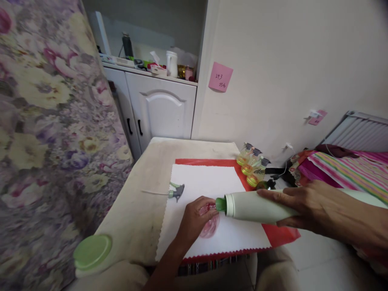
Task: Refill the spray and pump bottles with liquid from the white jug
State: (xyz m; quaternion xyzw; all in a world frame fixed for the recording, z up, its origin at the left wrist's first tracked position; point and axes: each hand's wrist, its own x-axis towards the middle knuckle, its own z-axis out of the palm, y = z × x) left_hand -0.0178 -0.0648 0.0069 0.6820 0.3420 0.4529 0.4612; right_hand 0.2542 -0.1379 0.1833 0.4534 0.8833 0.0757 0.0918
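My left hand (198,216) is closed around the neck of a clear pink spray bottle (209,228) that stands on a white sheet (206,178). My right hand (306,204) grips a long pale green flask (257,206) from above and tips it nearly level, its threaded mouth towards the pink bottle. Between the two openings sits a green piece (220,204); whether it is a funnel or a spout I cannot tell. Left of my left hand lies a grey and green trigger spray head (176,192) with its thin tube pointing left.
Several spray bottles (254,173) with yellow liquid stand along the right edge. A red sheet (277,234) lies under the white one on the cream-covered table (133,210). A round green lid (92,252) is at the near left. A floral curtain (60,141) hangs at the left.
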